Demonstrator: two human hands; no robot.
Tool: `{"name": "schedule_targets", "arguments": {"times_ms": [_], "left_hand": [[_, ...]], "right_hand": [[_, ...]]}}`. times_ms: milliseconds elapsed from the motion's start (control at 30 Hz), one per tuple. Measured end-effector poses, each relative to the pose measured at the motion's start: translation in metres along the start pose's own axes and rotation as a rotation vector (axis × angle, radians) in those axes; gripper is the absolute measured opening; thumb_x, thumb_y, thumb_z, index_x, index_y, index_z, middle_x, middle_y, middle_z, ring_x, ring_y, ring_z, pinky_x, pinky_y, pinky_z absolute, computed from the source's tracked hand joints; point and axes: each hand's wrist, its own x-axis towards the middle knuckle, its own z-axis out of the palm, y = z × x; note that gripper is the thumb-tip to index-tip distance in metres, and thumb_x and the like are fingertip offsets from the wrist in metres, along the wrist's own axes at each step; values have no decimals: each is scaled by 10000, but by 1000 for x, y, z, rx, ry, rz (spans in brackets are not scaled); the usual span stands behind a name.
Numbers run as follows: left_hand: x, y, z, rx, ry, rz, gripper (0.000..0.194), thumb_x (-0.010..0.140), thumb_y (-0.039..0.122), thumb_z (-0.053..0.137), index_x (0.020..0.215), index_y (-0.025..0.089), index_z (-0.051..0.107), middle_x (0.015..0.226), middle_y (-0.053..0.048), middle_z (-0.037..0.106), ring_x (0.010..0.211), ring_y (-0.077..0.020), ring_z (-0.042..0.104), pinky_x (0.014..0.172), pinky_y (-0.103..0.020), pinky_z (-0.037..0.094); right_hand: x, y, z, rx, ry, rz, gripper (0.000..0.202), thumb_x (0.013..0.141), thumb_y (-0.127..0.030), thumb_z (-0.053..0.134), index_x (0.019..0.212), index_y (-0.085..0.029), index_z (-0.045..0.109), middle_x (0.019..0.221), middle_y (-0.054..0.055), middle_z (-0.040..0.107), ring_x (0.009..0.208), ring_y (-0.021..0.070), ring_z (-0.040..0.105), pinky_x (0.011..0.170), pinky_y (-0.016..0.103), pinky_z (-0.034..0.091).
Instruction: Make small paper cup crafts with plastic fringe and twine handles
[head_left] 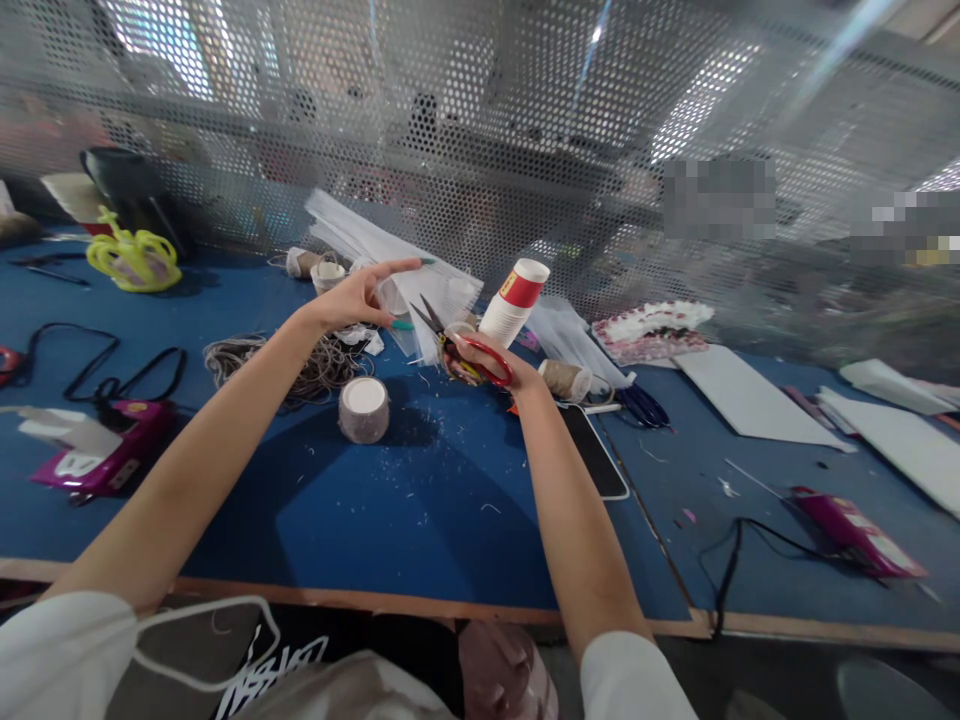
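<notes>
At the back of the table, my left hand [352, 300] is open, its thumb and index finger spread wide beside a bundle of white translucent strips [367, 232]. Whether it touches the strips I cannot tell. My right hand [517, 368] is closed on red-handled scissors [491, 362], whose dark blades point up and left toward the strips with their tips apart. Just behind this hand stands a tilted stack of white paper cups [506, 315] with a red band. A cup-shaped piece wrapped in greyish cord [364, 410] sits on the table between my forearms.
Tangled grey-brown cord [307, 378] lies near my left forearm. A yellow crown-shaped piece [133, 258] and a purple device [112, 450] are at left. A twine spool [564, 380] and black tablet-like panel [589, 450] lie right. Perforated metal [480, 120] walls the back.
</notes>
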Motion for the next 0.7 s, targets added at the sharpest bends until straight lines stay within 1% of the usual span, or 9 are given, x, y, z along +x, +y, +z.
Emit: {"name": "schedule_targets", "arguments": {"times_ms": [67,133,300,400,500,600,700], "left_hand": [[0,0,0,2,4,-8,981,642,175,842,1485,149,342,509,50,607,376,-62,485,368,-132,324],[0,0,-1,14,1,-20,998,637,183,846,1491,148,331,518,45,609,392,-73,507,379,-135,337],[0,0,-1,34,-25,-5,999,636,170,844,1493,136,332,527,52,584,393,-65,491,384,-140,324],[0,2,1,29,-30,-11,993,640,159,836,1492,136,326,510,70,562,366,-49,452,365,-133,294],[0,4,1,26,-29,-28,1014,632,177,847,1497,151,319,487,77,554,343,-43,416,338,-134,246],[-1,5,0,20,-30,-26,1031,626,188,856,1501,147,314,473,73,551,348,-51,425,336,-139,250],[-1,5,0,20,-39,-21,1036,633,176,851,1508,130,296,458,77,536,347,-51,426,341,-142,258]], "right_hand": [[-2,-3,1,27,-30,-41,445,860,-641,506,783,-204,533,681,11,520,590,128,477,541,271,462],[-3,-5,3,40,-34,-74,428,854,-635,519,798,-212,543,703,14,517,629,143,484,598,290,475],[-4,-9,5,-4,-6,-69,397,869,-602,512,790,-213,532,714,5,496,658,146,463,648,309,462],[-3,-10,5,-37,-32,-75,418,872,-615,495,766,-211,509,684,-3,477,626,131,431,612,290,444],[-2,-8,4,-33,-30,-39,440,852,-648,506,775,-214,498,682,-2,478,564,113,395,502,266,389],[-1,-4,3,-22,-12,10,439,844,-655,518,771,-224,479,653,-6,471,517,105,379,448,263,343],[0,-2,2,-46,16,4,458,828,-673,531,719,-234,459,598,-15,453,492,111,397,435,272,346]]}}
